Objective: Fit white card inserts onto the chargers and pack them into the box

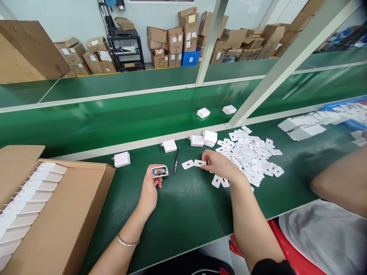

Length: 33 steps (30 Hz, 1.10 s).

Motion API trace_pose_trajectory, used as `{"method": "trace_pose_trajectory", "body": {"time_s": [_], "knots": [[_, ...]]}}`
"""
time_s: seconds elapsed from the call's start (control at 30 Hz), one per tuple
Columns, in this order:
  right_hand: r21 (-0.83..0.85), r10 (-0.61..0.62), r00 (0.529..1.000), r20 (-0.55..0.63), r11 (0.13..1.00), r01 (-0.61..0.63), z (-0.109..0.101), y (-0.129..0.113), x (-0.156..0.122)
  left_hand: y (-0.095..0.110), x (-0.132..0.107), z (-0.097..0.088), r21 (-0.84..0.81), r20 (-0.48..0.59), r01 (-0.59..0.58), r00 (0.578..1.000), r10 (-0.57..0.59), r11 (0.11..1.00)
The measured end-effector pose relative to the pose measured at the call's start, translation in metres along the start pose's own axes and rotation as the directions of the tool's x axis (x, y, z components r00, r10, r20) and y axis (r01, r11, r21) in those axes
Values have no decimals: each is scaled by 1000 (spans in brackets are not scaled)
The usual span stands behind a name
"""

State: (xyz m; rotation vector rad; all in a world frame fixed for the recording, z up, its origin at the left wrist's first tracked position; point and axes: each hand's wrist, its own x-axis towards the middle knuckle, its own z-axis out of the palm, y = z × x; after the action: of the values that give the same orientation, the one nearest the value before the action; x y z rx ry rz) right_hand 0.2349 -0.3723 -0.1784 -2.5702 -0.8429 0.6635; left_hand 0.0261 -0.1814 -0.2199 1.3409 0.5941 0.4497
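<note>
My left hand (pixel 149 193) is closed around a white charger housing (pixel 164 174), its open end facing up with the circuit parts inside visible. At the edge of the loose parts, my right hand (pixel 219 165) pinches the right end of a small white slotted cover plate (pixel 199 163). Whether that plate is lifted off the bench I cannot tell. A similar loose plate (pixel 188 164) lies just left of it. Between my hands rests a slim black tool (pixel 176 160), apparently tweezers. Right of my right hand spreads a heap of white slotted plates (pixel 249 152).
White chargers (pixel 122 159) stand along the back of the green bench (pixel 183 214), and two sit on the conveyor (pixel 129 118). An open cardboard box (pixel 94 214) with a row of chargers is at left. A slanting post (pixel 258 97) rises behind the heap. A co-worker's arm (pixel 341 179) reaches in at right.
</note>
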Motion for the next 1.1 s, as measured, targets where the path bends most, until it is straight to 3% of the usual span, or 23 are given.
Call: {"method": "trace_pose_trajectory", "body": {"time_s": [0.17, 0.27, 0.3, 0.37, 0.47, 0.53, 0.6, 0.83, 1.1], "knots": [[91, -106, 994, -31, 990, 108, 0, -4, 0, -2, 1, -2, 27, 12, -7, 1000, 7, 1000], [208, -201, 958, -206, 947, 243, 2, -15, -1, -1, 0, -2, 34, 10, -6, 1000, 5, 999], [243, -253, 915, -314, 910, 335, 4, -22, -2, -1, 0, -2, 43, 13, -7, 1000, 6, 999], [239, -368, 767, -525, 801, 548, 13, -39, -5, 0, -1, -1, 69, 28, -17, 999, 15, 997], [101, -550, 541, -636, 636, 765, 35, -64, -12, 1, -3, 0, 96, 60, -47, 997, 41, 994], [25, -624, 463, -630, 579, 815, 51, -76, -16, 0, -4, 0, 113, 71, -63, 996, 55, 992], [-23, -646, 421, -637, 561, 828, 64, -84, -18, -1, -5, -1, 162, 80, -77, 995, 65, 984], [-96, -645, 353, -678, 553, 827, 76, -90, -20, -4, -10, -2, 310, 83, -70, 995, 46, 948], [-63, -748, 417, -515, 518, 853, 72, -88, -23, -5, -7, -3, 272, 36, -73, 997, 65, 960]]}}
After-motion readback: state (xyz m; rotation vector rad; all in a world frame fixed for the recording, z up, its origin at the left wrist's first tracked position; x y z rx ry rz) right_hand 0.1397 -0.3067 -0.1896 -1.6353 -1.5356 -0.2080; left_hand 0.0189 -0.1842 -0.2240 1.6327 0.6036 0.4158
